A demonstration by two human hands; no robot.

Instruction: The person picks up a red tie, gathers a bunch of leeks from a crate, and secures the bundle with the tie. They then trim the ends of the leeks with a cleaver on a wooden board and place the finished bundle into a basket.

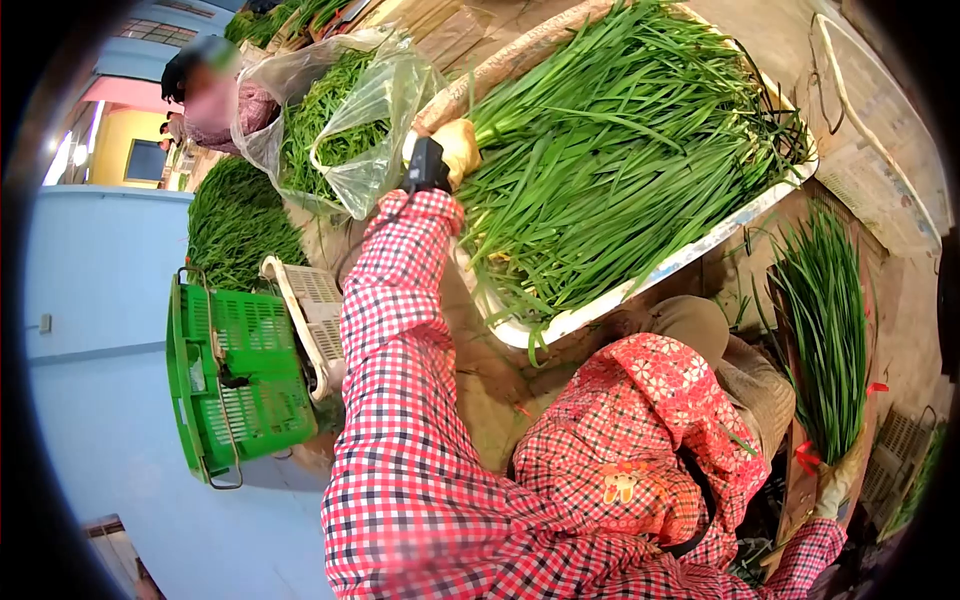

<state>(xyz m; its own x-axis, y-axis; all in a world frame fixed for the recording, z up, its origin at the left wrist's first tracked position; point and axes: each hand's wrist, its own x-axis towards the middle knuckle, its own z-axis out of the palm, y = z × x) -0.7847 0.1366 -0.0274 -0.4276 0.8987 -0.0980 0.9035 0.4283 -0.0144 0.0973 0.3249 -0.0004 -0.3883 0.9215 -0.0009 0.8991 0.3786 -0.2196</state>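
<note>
My left hand, in a pale yellow glove with a black device at the wrist, reaches to the near-left rim of a white tub. Its fingers are closed round the pale stem ends of some garlic chives, which fill the tub in a loose heap. At the lower right, my gloved right hand is at the root end of a long bundle of chives lying on a wooden board. Red ties show by this bundle. The right fingers are too small and partly hidden to make out their grip.
A clear plastic bag of greens stands left of the tub, near another person. Green crates, a white crate and more chives are at the left. A translucent bin lies at the upper right.
</note>
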